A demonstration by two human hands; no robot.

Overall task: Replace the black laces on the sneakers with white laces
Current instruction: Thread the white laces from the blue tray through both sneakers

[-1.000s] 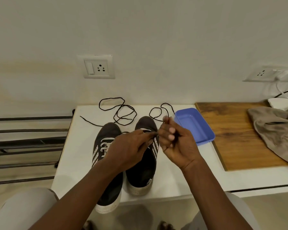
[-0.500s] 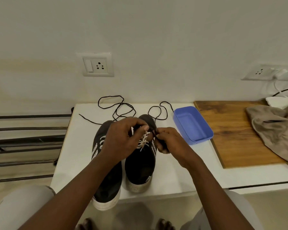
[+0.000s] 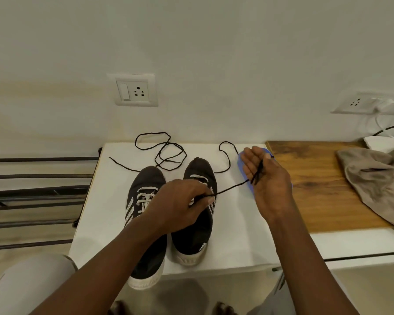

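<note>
The white tabletop (image 3: 237,235) carries a wooden board (image 3: 323,185) on its right part, with a beige cloth (image 3: 378,178) heaped on the board's far right. Two black sneakers stand side by side, toes to the wall. The left-side sneaker (image 3: 146,258) overhangs the front edge at its heel, and the right-side sneaker (image 3: 191,230) lies fully on the surface. Both show white laces (image 3: 143,198) in their eyelets.

Left hand (image 3: 182,203): over the right-side sneaker's lacing, fingers curled, pinching the held black lace (image 3: 232,187) at the fingertips.

Right hand (image 3: 266,176): raised, palm towards the camera, fingers almost straight. The same lace runs taut up to it and lies bunched across the palm. Whether the thumb pins it cannot be told.

Blue container (image 3: 239,165): behind the right hand, only edges showing, contents hidden.

A loose black lace (image 3: 166,153) lies coiled on the tabletop beyond the toes
</note>
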